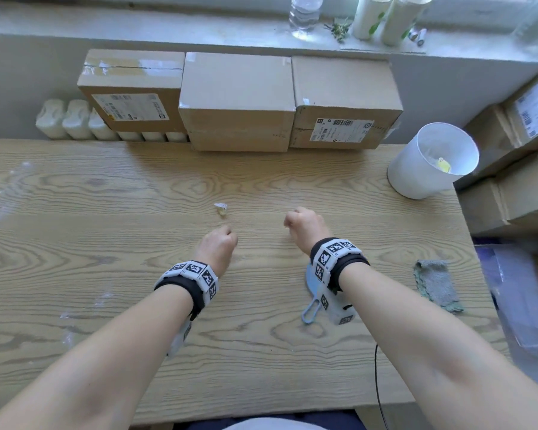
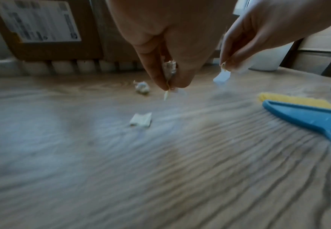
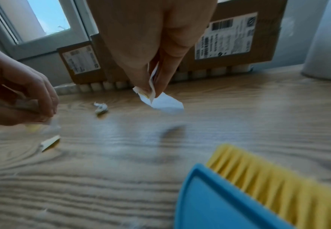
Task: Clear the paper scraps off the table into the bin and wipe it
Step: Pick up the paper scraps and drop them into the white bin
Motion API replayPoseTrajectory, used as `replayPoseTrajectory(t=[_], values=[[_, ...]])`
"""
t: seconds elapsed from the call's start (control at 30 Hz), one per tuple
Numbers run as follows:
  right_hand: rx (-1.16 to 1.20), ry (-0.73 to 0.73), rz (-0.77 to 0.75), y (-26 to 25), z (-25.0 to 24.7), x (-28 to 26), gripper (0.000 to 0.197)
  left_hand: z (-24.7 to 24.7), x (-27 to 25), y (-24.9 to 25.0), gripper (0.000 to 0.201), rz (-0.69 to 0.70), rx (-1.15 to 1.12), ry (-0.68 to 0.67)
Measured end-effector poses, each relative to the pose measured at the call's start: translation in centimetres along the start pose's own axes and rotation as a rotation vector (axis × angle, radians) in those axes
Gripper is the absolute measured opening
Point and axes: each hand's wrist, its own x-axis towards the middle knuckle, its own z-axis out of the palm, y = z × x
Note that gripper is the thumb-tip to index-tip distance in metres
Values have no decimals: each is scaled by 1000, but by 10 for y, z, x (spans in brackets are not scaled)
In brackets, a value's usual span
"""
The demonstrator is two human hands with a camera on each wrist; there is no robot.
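Observation:
My left hand (image 1: pixel 229 237) hovers over the middle of the wooden table (image 1: pixel 106 197) and pinches small paper scraps (image 2: pixel 169 69) between thumb and fingers. A little to its right, my right hand (image 1: pixel 290 223) pinches a white paper scrap (image 3: pixel 165 101) just above the wood. One crumpled scrap (image 1: pixel 221 209) lies ahead of the left hand. A flat folded scrap (image 2: pixel 141 120) lies on the table under the left hand. The white bin (image 1: pixel 432 161) stands at the table's far right corner with a yellowish bit inside.
A blue hand brush (image 3: pixel 229 201) with yellow bristles lies under my right wrist. A grey-green cloth (image 1: pixel 437 285) sits near the right edge. Cardboard boxes (image 1: pixel 236 100) line the back of the table, and more are stacked at the right.

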Motion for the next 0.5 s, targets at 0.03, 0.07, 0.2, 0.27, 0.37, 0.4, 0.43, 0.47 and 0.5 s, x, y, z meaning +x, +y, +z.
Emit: replayPoseTrajectory(t=[0.03, 0.07, 0.2, 0.27, 0.37, 0.4, 0.43, 0.47, 0.5], values=[[0, 18, 11, 6, -10, -2, 28, -6, 6, 10, 19, 20, 8, 21], [1, 34, 24, 13, -22, -5, 28, -12, 12, 22, 20, 43, 14, 43], [30, 119, 34, 53, -72, -12, 27, -34, 43, 82, 20, 165, 34, 111], [35, 173, 54, 78, -98, -16, 24, -43, 62, 116, 19, 221, 44, 142], [29, 222, 75, 113, -137, -22, 19, -56, 92, 170, 15, 296, 50, 188], [33, 235, 79, 124, -148, -23, 18, -59, 100, 188, 14, 322, 58, 200], [37, 257, 87, 140, -162, -24, 18, -62, 111, 212, 12, 347, 64, 207], [40, 284, 92, 155, -174, -25, 18, -64, 121, 234, 11, 367, 64, 217], [46, 304, 104, 170, -185, -25, 19, -67, 131, 256, 11, 381, 64, 222]])
